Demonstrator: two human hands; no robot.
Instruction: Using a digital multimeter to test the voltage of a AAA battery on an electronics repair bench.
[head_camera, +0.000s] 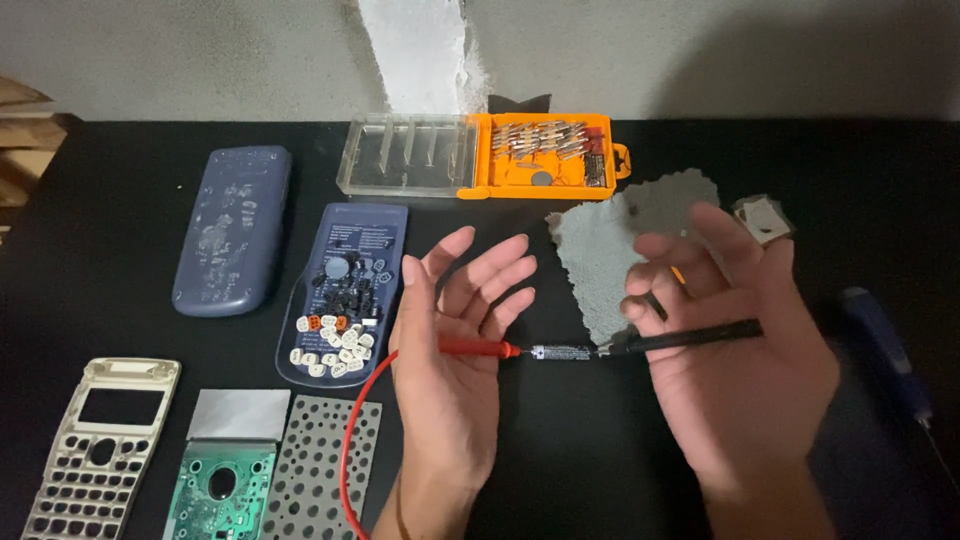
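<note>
- A small battery (563, 352) lies on the black table (120, 200) between the 2 hands, its long axis running left to right, level with the table's front edge.
- The red probe (478, 347) meets the battery's left end; the black probe (680, 340) meets its right end. Both probes lie nearly in line with the battery, so the 3 form 1 straight row.
- The left hand (455, 340) is palm-up with fingers spread and apart. The red probe rests across its palm; I cannot tell whether the thumb presses it, but no finger is curled round it.
- The right hand (730, 350) is also loose, fingers half curled. The black probe crosses under its fingers (655, 285); whether it is pinched or only resting there is not clear.
- Both hands sit about equally near the battery, 1 to each end; the left fingertips are slightly closer to it.
- The red lead (350, 440) loops down from the left hand toward the bottom edge.
- Behind the battery lies a grey cloth (600, 250), and further back an orange bit case (545, 155) with its clear lid open.
- To the left lie calculator parts: a back shell holding loose keys (335, 335), a blue cover (232, 230), a key frame (100, 440), a circuit board (220, 480) and a perforated mat (325, 460).
- A blue screwdriver (885, 350) lies well right of the right hand.
</note>
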